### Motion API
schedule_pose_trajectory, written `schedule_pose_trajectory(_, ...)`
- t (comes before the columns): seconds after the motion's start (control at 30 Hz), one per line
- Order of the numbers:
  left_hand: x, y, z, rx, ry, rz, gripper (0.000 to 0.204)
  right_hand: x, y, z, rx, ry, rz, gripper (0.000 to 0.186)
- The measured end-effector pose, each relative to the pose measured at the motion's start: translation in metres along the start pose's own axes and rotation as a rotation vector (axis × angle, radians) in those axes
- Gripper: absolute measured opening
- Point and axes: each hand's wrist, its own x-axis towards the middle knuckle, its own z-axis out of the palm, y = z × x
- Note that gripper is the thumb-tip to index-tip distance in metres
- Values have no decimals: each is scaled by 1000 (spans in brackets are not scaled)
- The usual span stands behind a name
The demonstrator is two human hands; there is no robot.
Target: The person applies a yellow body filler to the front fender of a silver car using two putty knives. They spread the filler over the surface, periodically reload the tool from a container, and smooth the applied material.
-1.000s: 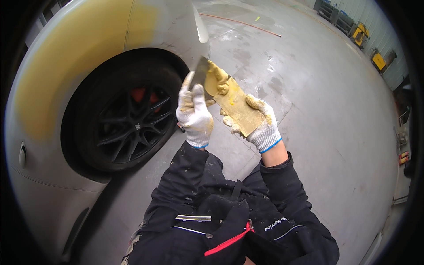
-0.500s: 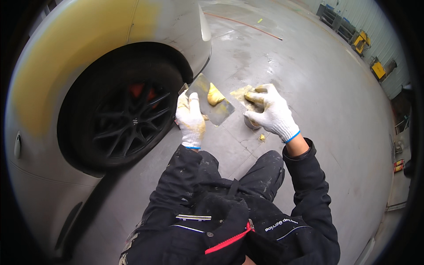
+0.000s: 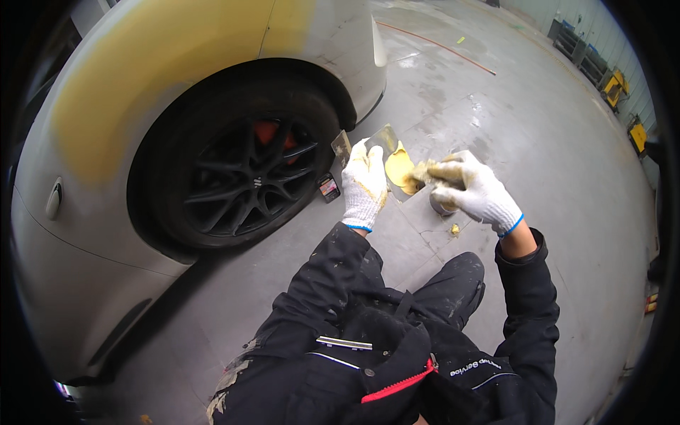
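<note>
My left hand [image 3: 364,188], in a stained white knit glove, is closed on a flat metal putty plate [image 3: 384,139]. A smooth dollop of yellow body filler [image 3: 398,164] lies on the plate. A smaller metal blade [image 3: 341,147] sticks out on the other side of the same hand. My right hand [image 3: 483,193], gloved alike, pinches a putty spreader [image 3: 423,172] caked with beige-yellow filler. Its working edge meets the plate beside the dollop; my fingers hide part of it. Below the right hand, a can [image 3: 442,207] is partly covered from view.
To the left stands a pale car with a broad yellow filled patch [image 3: 156,67] above its black wheel [image 3: 251,177]. By the tyre is a small dark container [image 3: 328,188]. A yellow lump [image 3: 455,229] and a long orange hose [image 3: 439,47] lie on the grey floor.
The spreader in my right hand has come leftward from apart onto the plate. The filler dollop looks flatter and wider. The whole view has shifted, with the car now further right.
</note>
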Motion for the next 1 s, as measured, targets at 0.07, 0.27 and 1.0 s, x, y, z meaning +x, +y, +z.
schedule_pose_trajectory(0.07, 1, 0, -1, -219, -74, -109, 22, 1, 7, 1, 704, 52, 26, 47)
schedule_pose_trajectory(0.27, 18, 18, -15, -726, 166, -280, 30, -6, 36, 15, 736, 98, 154, 55)
schedule_pose_trajectory(1.0, 3, -1, -28, -514, -7, -126, 26, 4, 23, 28, -159, 232, -114, 55)
